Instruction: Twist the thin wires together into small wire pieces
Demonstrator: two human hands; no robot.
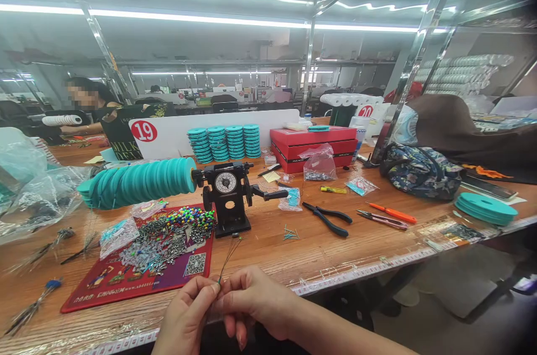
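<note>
Surface: wooden workbench (293, 254).
On it: red mat (138, 279), black winding machine (226, 198), black pliers (328, 217), red box (312, 145), stacked teal discs (224, 142), floral bag (422, 169).

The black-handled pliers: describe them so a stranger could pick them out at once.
Start at the black hand-crank winder in the middle of the wooden bench. Just right of its crank, the black-handled pliers lie flat on the bare wood. Unlike the orange-handled cutters and the pink snips further right, their handles are all black.
</note>
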